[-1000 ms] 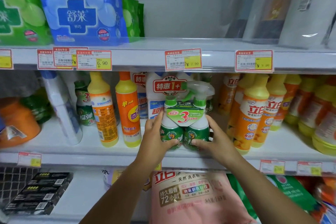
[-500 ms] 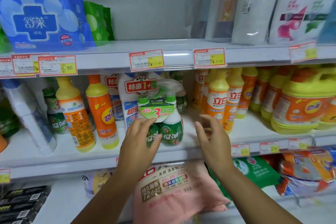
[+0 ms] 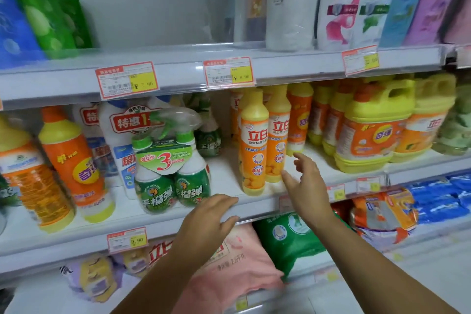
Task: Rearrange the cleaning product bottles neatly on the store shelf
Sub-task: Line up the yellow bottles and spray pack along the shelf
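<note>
Two orange bottles [image 3: 254,140] beside hands [image 3: 305,186] | green twin-pack [image 3: 165,160] left | jugs [image 3: 369,130] right

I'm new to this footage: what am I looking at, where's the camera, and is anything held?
No machine here: a person tidies a shop shelf with bare hands. The camera sits on their head, looking forward and down. On the shelf stand a green twin-pack of sprays, tall orange bottles and yellow jugs. The left hand hovers open at the shelf edge; the right hand reaches, fingers spread, toward the orange bottles. Neither holds anything.
</note>
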{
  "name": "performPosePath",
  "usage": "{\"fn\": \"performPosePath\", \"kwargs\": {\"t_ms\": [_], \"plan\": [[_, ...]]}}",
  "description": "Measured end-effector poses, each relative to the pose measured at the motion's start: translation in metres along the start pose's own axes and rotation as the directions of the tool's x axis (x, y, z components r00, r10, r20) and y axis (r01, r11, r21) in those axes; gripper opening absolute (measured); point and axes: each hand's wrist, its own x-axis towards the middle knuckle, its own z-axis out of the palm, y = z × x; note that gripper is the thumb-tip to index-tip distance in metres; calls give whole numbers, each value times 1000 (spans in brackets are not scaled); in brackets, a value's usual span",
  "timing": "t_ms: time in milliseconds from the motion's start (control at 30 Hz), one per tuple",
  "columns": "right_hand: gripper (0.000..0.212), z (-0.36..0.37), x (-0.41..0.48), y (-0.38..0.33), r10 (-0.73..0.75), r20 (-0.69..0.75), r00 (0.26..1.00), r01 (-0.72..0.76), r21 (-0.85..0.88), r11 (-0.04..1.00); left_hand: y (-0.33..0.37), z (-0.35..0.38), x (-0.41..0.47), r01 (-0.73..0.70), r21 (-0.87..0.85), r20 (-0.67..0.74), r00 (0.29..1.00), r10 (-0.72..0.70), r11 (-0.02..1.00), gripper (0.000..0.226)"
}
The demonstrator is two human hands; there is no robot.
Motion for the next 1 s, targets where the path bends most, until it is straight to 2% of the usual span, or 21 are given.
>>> {"fn": "performPosePath", "kwargs": {"t_ms": [267,333,400,500,600,633,800,1000], "plan": [[86,3,45,12,-13,237,971,-33,190,981,15,27,32,5,-38,-118,993,-10,999,43],[83,5,51,17,-5,249,968,-39,173,984,18,30,39,51,-71,-166,984,-62,996,35],[71,3,54,24,-7,246,969,-26,130,991,24,31,46,132,-135,-186,970,-156,982,31],[61,-2,53,34,-16,240,971,-1,71,997,34,31,61,255,-263,-183,934,-307,931,52],[68,-5,52,36,-20,295,955,3,58,998,39,30,78,291,-343,-162,918,-362,893,86],[73,-6,53,34,-29,309,951,6,73,997,39,31,82,292,-365,-153,918,-366,884,90],[86,-5,57,21,-100,339,936,23,222,975,37,44,89,267,-463,-144,918,-369,845,69],[100,2,71,18,-104,434,895,-60,349,935,30,42,98,272,-530,-75,928,-364,803,64]]}}
